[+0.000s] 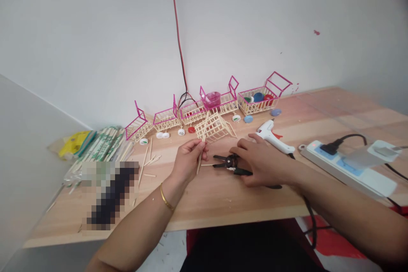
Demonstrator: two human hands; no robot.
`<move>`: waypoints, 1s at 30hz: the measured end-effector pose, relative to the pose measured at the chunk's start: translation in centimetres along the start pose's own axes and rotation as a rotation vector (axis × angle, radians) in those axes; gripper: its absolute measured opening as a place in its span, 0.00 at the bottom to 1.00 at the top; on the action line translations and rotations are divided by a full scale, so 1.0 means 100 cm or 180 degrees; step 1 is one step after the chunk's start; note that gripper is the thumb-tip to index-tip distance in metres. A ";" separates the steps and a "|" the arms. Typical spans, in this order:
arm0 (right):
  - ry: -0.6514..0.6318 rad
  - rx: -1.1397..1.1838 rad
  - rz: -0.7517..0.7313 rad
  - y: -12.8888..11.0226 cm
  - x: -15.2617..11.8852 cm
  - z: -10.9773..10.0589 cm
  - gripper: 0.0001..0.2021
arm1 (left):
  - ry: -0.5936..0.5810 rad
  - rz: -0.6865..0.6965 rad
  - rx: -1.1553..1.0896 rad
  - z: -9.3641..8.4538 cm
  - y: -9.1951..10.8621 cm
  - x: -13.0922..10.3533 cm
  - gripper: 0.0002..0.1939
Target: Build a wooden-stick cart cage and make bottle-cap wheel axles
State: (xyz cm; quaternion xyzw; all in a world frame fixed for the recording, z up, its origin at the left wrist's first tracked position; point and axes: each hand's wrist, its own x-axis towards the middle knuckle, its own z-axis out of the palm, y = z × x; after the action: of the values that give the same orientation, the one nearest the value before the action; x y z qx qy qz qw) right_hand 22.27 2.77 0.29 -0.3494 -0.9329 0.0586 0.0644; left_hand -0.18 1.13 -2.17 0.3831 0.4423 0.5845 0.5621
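Note:
Pinched in the fingers of my left hand (190,156) is a thin wooden stick (199,162), held tilted over the table. My right hand (259,159) is curled over the handles of dark pliers (228,162), whose jaws point left; part of the handles is hidden under the palm. Just beyond both hands stands an unpainted lattice frame (216,129) made of sticks. The upper end of the held stick overlaps this frame in view, and I cannot tell whether they touch. Another short stick (207,165) lies by the plier jaws.
Behind is a row of stick carts with pink edges (164,119) and bottle-cap wheels. A white glue gun (270,135) lies beyond my right hand, with a power strip (350,168) farther right. Bagged sticks (102,146), loose sticks and a blurred dark object (111,197) lie left.

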 end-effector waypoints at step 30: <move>0.0656 0.1399 -0.0408 -0.012 0.001 -0.012 0.32 | -0.1239 -0.0577 -0.0212 0.008 0.011 -0.024 0.10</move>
State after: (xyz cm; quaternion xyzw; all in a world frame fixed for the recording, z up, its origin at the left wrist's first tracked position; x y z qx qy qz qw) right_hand 21.65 2.00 1.69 -0.2712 -0.9065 0.2199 0.2372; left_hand 0.43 -1.14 -0.72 0.4287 0.3384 0.4609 0.6995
